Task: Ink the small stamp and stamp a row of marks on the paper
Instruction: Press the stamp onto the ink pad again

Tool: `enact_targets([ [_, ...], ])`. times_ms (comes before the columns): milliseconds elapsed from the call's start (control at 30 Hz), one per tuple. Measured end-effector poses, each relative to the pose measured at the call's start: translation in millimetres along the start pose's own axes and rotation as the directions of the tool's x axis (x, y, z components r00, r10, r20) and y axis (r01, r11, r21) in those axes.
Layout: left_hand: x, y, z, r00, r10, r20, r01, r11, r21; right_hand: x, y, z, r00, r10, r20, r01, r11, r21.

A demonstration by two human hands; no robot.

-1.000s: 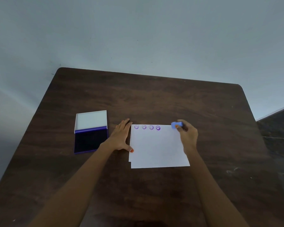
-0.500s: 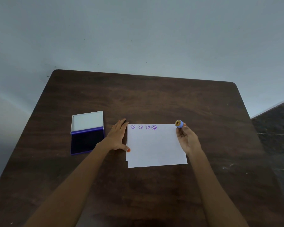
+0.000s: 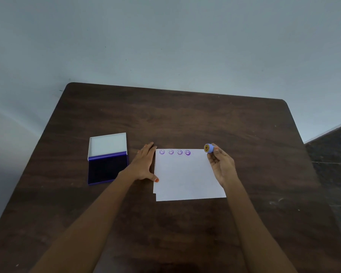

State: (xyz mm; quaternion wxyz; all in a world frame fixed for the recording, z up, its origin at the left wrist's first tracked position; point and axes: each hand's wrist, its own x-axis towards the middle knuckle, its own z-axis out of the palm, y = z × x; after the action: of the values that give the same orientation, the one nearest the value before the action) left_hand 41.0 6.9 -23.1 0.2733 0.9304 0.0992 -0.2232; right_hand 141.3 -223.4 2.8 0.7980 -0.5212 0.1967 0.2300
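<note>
Right hand has the small stamp pinched in its fingertip grip, lifted at the paper's far right corner w/ its face turned sideways; left hand lies flat and open, holding nothing, at the sheet's left edge. Four marks are done, the last blotchy. Risk: another smeared or faint print if the stamp lands tilted or w/o re-inking at the ink pad on the worktop.

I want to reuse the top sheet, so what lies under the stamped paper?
Under the stamped paper, another white sheet's edge peeks out at the lower left, on the table. How many sheets lie beneath is covered.
</note>
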Motion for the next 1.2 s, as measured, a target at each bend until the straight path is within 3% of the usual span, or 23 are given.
enact_targets([
  [133, -4.5, -2.7, 2.4, 1.0, 0.001, -0.018, -0.003, 0.997, -0.074, -2.4, 6.3, 15.3, 0.998, -0.055, 0.007, 0.056, 0.992, -0.116],
  [267, -15.2, -14.1, -1.4, 0.996, 0.029, -0.083, -0.043, 0.984, -0.173, -4.1, 15.8, 32.9, 0.997, -0.019, 0.075, 0.019, 1.0, -0.002],
  [433, -32.6, -38.3, -18.7, 0.963, 0.017, -0.27, -0.084, 0.968, -0.236, -8.9, 32.9, 59.4, 0.986, 0.111, 0.126, -0.125, 0.986, 0.113],
  [567, -54.2, -71.8, -27.1, 0.935, -0.019, -0.354, -0.075, 0.965, -0.25, -16.6, 50.7, 85.2, 0.973, 0.131, 0.191, -0.133, 0.991, 0.0],
  [767, -85.2, -117.4, -26.6, 0.91, -0.065, -0.409, -0.014, 0.982, -0.187, -40.4, 88.3, 134.2, 0.959, 0.007, 0.283, 0.056, 0.975, -0.213],
  [933, -102.3, -146.6, -22.3, 0.915, -0.116, -0.386, 0.026, 0.972, -0.232, -53.0, 119.4, 163.2, 0.943, -0.182, 0.279, 0.323, 0.703, -0.633],
  [1100, -108.8, -165.1, -16.5, 0.928, -0.111, -0.357, 0.018, 0.967, -0.254, -60.0, 145.0, 175.4, 0.869, -0.285, 0.404, 0.492, 0.407, -0.77],
  [1200, -108.3, -169.6, -13.1, 0.924, -0.09, -0.371, -0.01, 0.965, -0.26, -60.6, 152.0, 178.2, 0.844, -0.289, 0.451, 0.526, 0.286, -0.801],
])
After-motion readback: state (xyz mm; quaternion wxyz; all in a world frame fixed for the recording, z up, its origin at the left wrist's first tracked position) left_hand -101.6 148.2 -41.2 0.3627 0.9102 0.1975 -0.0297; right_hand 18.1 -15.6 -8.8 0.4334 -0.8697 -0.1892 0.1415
